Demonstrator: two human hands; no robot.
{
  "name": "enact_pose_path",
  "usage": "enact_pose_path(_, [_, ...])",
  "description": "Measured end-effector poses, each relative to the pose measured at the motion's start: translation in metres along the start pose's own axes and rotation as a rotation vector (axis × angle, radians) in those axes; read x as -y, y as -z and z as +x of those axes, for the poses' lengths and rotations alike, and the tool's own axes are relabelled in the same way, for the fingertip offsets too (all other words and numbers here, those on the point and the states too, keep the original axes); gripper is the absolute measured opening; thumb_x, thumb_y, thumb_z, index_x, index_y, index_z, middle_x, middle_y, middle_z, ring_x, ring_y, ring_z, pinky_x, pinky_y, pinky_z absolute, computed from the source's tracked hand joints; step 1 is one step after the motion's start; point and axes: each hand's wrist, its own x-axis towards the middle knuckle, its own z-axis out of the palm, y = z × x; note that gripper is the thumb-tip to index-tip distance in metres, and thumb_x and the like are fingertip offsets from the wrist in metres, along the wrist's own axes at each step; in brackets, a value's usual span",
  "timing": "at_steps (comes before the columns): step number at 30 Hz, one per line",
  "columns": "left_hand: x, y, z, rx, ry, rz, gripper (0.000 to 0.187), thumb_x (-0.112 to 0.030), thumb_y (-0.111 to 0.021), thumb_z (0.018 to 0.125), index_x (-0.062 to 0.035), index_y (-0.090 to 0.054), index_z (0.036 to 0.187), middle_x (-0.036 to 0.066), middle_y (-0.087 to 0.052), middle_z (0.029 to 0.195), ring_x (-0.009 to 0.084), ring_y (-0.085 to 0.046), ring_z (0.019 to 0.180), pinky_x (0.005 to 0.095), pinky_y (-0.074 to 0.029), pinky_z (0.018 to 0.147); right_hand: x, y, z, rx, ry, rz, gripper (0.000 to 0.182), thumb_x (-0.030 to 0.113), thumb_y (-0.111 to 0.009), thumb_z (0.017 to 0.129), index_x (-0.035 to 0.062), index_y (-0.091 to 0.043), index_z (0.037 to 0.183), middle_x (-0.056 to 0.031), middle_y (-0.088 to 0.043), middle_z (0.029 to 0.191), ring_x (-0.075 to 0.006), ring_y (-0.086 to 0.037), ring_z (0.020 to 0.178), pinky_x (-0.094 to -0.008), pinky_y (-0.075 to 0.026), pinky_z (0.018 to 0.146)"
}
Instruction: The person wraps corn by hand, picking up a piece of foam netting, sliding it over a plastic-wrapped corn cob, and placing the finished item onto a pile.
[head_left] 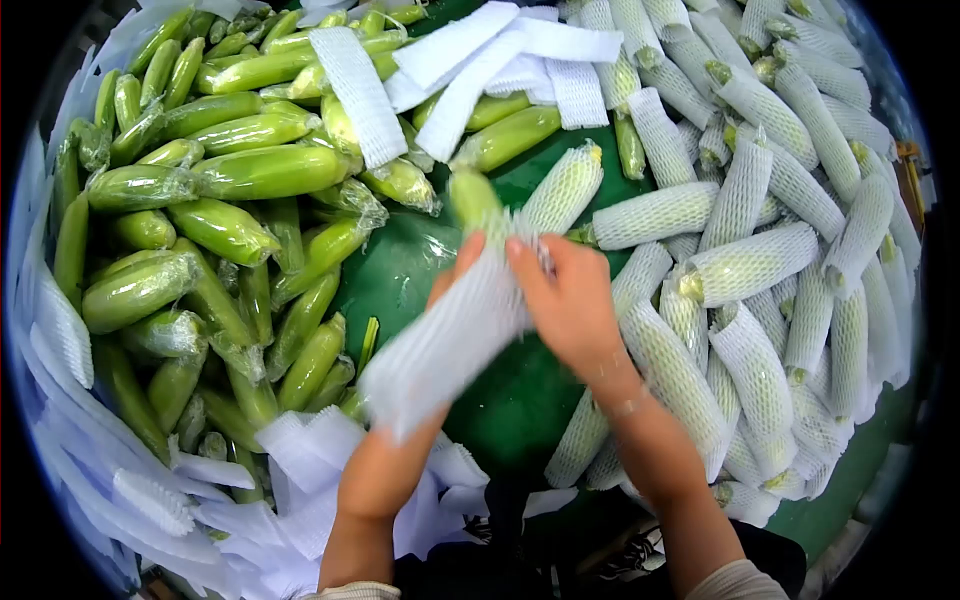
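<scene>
In front of me, a white foam net sleeve (440,335), blurred by motion, is partly over a green ear of corn (474,200) whose tip sticks out at the top. My right hand (572,305) is closed, thumb and fingers pinching the sleeve's edge beside the corn. Most of my left hand (463,258) is hidden behind the sleeve; its fingers show wrapped round the corn near the sleeve's opening. Just beyond my right hand, a sleeved ear of corn (565,190) lies on the green surface (400,255).
Film-wrapped ears of corn (265,172) are heaped on the left. Ears in foam nets (755,265) pile up on the right. Flat foam sleeves (465,50) lie across the corn at the back, and more loose sleeves (310,460) are spread at the near left.
</scene>
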Motion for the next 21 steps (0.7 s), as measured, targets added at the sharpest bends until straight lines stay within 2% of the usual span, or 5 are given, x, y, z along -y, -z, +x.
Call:
enact_pose_path(3, [-0.026,-0.042,-0.079,0.233,0.298,-0.665,0.034,-0.034,-0.048,0.094,-0.0065,-0.061,0.108,0.007,-0.065,0.101,0.0226,-0.062,0.091,0.0374,-0.051,0.082,0.025,0.011,-0.025,0.101,-0.049,0.082,0.037,0.023,-0.057,0.089,-0.0054,-0.052,0.066,-0.0249,-0.050,0.056,-0.0394,-0.054,0.051,-0.0427,-0.038,0.049])
enact_pose_path(8, [-0.027,-0.015,-0.090,0.083,0.157,-0.612,0.030,-0.026,-0.048,0.094,-0.0037,-0.058,0.111,0.011,-0.063,0.107,0.0234,-0.061,0.092,0.0375,-0.049,0.083,-0.015,-0.033,0.004,0.218,-0.225,0.481,0.036,0.020,-0.056,0.087,-0.0052,-0.053,0.061,-0.0068,-0.037,0.048,-0.0088,-0.036,0.048,-0.0307,-0.030,0.045])
enact_pose_path(15, [0.027,0.118,-0.052,-0.255,-0.178,-0.671,0.028,-0.017,-0.049,0.093,-0.0003,-0.055,0.115,0.016,-0.060,0.113,0.0242,-0.060,0.092,0.0375,-0.048,0.085,-0.039,-0.068,0.005,0.259,-0.536,0.750,0.024,0.014,-0.060,0.087,-0.0053,-0.064,0.074,-0.0045,-0.062,0.068,-0.0109,-0.055,0.056,-0.0253,-0.042,0.052])
enact_pose_path(18, [-0.024,0.073,-0.070,-0.371,-0.465,0.627,0.019,-0.004,-0.053,0.087,0.0035,-0.063,0.101,0.012,-0.065,0.101,0.0201,-0.062,0.086,0.0319,-0.051,0.076,-0.079,-0.104,0.002,0.270,-0.521,0.557,0.027,0.017,-0.060,0.087,-0.0039,-0.063,0.071,-0.0031,-0.060,0.064,-0.0111,-0.052,0.054,-0.0275,-0.040,0.049])
enact_pose_path(21, [-0.017,0.073,-0.068,-0.576,-0.260,0.042,0.017,-0.002,-0.052,0.085,0.0044,-0.067,0.090,0.009,-0.066,0.077,0.0145,-0.061,0.062,0.0274,-0.052,0.059,-0.133,-0.153,-0.022,0.206,-0.441,0.341,0.029,0.020,-0.060,0.087,0.0005,-0.062,0.065,-0.0027,-0.057,0.060,-0.0108,-0.048,0.050,-0.0291,-0.038,0.047])
